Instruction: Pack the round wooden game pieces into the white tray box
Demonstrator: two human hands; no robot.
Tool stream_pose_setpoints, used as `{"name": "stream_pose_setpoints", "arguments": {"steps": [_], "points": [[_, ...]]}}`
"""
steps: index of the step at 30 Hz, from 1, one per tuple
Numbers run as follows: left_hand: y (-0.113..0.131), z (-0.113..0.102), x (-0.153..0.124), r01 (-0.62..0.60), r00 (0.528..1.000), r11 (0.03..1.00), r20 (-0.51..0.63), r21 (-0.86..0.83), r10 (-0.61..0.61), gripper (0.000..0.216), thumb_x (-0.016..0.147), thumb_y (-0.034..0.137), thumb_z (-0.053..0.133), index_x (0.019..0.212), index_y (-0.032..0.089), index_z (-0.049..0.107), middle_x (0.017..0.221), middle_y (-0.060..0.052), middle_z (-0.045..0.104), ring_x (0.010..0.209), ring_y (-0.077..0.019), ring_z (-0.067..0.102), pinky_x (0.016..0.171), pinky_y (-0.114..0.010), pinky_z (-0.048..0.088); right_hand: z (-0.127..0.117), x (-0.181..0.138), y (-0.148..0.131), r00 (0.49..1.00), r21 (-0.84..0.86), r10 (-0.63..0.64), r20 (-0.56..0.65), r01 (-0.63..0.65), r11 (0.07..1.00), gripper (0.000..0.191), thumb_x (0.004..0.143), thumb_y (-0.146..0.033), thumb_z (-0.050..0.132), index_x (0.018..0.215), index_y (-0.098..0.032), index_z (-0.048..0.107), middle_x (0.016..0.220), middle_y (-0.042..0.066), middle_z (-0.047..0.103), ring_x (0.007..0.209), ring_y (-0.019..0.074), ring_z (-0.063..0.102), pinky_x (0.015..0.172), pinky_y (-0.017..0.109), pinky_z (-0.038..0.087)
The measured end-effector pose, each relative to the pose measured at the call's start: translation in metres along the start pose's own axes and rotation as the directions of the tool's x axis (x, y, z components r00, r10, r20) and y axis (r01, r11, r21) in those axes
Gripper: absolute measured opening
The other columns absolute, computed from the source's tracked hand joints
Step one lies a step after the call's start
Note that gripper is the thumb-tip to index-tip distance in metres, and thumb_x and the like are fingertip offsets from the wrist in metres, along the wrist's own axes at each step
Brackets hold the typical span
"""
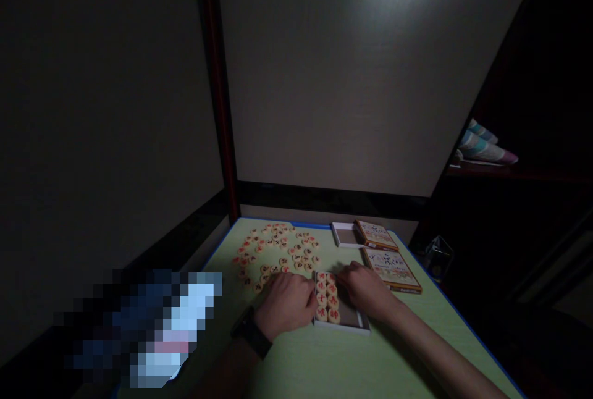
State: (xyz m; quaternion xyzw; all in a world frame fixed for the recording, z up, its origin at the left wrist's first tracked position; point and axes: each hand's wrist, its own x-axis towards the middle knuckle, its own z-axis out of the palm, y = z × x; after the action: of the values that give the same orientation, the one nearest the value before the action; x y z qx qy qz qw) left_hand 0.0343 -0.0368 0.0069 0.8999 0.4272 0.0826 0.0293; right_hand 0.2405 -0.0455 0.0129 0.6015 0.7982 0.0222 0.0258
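Note:
A shallow white box tray (361,323) lies on the green table (324,362), partly filled with round cream chess discs (327,297) marked in red. My left hand (286,305), with a dark watch on the wrist, rests curled against the tray's left side, fingers touching the discs. Over the tray's right half lies my right hand (365,288), its fingers bent toward the discs; what they pinch is hidden. A loose spread of several more discs (278,251), red and black marked, covers the table behind my left hand.
An empty white box half (343,235) and two printed box lids (391,268) lie at the back right. A clear glass container (438,257) stands off the table's right edge. Walls close in behind and left. A blurred patch sits at lower left.

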Motion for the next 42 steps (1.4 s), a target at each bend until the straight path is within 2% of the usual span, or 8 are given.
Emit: {"name": "stream_pose_setpoints", "arguments": {"steps": [14, 24, 29, 32, 36, 39, 42], "points": [[0.0, -0.003, 0.0, -0.011, 1.0, 1.0, 0.006, -0.007, 0.011, 0.022, 0.091, 0.026, 0.046, 0.09, 0.021, 0.068, 0.087, -0.008, 0.075, 0.082, -0.0257, 0.071, 0.08, -0.039, 0.054, 0.008, -0.001, 0.002, 0.997, 0.175, 0.08, 0.005, -0.079, 0.981, 0.029, 0.094, -0.015, 0.045, 0.09, -0.018, 0.074, 0.097, 0.012, 0.072, 0.093, 0.0214, 0.066, 0.077, 0.026, 0.041], [-0.001, 0.0, 0.0, 0.002, 1.0, 1.0, 0.008, -0.005, -0.002, 0.024, 0.092, 0.027, 0.046, 0.094, 0.023, 0.069, 0.087, -0.008, 0.074, 0.082, -0.0244, 0.07, 0.081, -0.037, 0.053, 0.013, -0.001, 0.008, 0.998, 0.261, 0.059, -0.013, -0.053, 0.964, 0.029, 0.092, -0.015, 0.046, 0.089, -0.018, 0.074, 0.097, 0.011, 0.074, 0.095, 0.0226, 0.067, 0.078, 0.027, 0.041], [-0.002, -0.002, 0.001, 0.006, 1.0, 1.0, -0.021, -0.012, -0.006, 0.023, 0.091, 0.024, 0.046, 0.088, 0.022, 0.069, 0.086, -0.007, 0.075, 0.08, -0.0239, 0.07, 0.08, -0.036, 0.052, 0.009, -0.002, 0.01, 0.997, 0.278, 0.074, -0.035, -0.062, 0.959, 0.028, 0.09, -0.013, 0.047, 0.087, -0.017, 0.075, 0.096, 0.01, 0.076, 0.092, 0.0226, 0.068, 0.075, 0.027, 0.04], [-0.006, -0.006, 0.002, 0.055, 0.997, 0.998, -0.043, -0.016, -0.056, 0.023, 0.089, 0.02, 0.046, 0.091, 0.022, 0.069, 0.088, -0.007, 0.075, 0.083, -0.0244, 0.07, 0.08, -0.036, 0.052, 0.003, 0.0, 0.014, 0.995, 0.301, 0.083, -0.054, -0.063, 0.952, 0.026, 0.087, -0.011, 0.049, 0.085, -0.016, 0.075, 0.093, 0.01, 0.076, 0.088, 0.0225, 0.068, 0.072, 0.027, 0.04], [-0.02, -0.009, 0.006, 0.148, 0.982, 0.989, -0.111, -0.023, -0.15, 0.027, 0.089, 0.015, 0.045, 0.102, 0.022, 0.067, 0.105, -0.007, 0.073, 0.092, -0.0222, 0.07, 0.08, -0.033, 0.051, -0.005, 0.008, 0.024, 0.993, 0.339, 0.069, -0.097, -0.032, 0.94, 0.026, 0.085, -0.01, 0.049, 0.083, -0.015, 0.075, 0.089, 0.01, 0.076, 0.081, 0.0215, 0.067, 0.068, 0.027, 0.038], [-0.032, -0.008, 0.01, 0.259, 0.954, 0.966, -0.153, -0.014, -0.258, 0.029, 0.092, 0.015, 0.045, 0.11, 0.023, 0.066, 0.111, -0.006, 0.072, 0.096, -0.0208, 0.069, 0.081, -0.031, 0.05, -0.012, 0.021, 0.028, 0.989, 0.37, 0.027, -0.149, 0.03, 0.928, 0.027, 0.085, -0.01, 0.049, 0.084, -0.014, 0.075, 0.086, 0.01, 0.076, 0.077, 0.0205, 0.066, 0.066, 0.026, 0.038], [-0.042, -0.004, 0.013, 0.369, 0.915, 0.929, -0.172, -0.009, -0.365, 0.029, 0.094, 0.018, 0.044, 0.114, 0.023, 0.064, 0.106, -0.006, 0.074, 0.094, -0.022, 0.07, 0.079, -0.032, 0.05, -0.018, 0.041, 0.024, 0.988, 0.372, -0.058, -0.145, 0.108, 0.922, 0.027, 0.081, -0.007, 0.049, 0.085, -0.013, 0.075, 0.082, 0.008, 0.075, 0.073, 0.0181, 0.065, 0.065, 0.024, 0.038]]}}
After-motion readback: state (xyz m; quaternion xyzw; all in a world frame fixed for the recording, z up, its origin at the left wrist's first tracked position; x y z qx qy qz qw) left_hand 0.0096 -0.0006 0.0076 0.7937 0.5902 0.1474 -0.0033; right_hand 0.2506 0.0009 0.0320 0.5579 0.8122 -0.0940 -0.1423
